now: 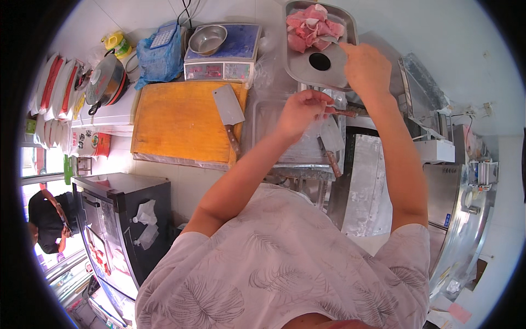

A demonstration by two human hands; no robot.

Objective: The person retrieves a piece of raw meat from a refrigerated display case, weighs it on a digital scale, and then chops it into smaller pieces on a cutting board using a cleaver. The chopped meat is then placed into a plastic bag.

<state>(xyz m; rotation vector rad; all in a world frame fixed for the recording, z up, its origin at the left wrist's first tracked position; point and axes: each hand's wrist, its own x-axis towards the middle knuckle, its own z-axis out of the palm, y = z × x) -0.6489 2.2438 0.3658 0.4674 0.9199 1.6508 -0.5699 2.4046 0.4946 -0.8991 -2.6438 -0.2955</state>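
Observation:
A metal tray [320, 75] with a round dark hole in its base stands at the top, slightly right of the middle. Raw pink meat pieces [313, 27] are heaped at its far end. My right hand [368, 68] is closed over the tray's right edge; a greyish sliver shows between its fingertips and the meat, too small to name. Below the tray, my left hand [303, 114] has its fingers curled together, and what they hold is hidden. Beside those fingertips is a brown handle [344, 112]. Another knife [330, 153] lies just below.
A cleaver [228, 107] rests on a yellow cutting board [181, 118] at left. Behind are a scale [241, 46] carrying a metal bowl [207, 40], a blue bag [160, 57] and a lidded pan [107, 82]. A dark cabinet [139, 203] stands lower left; another person [49, 219] is beyond.

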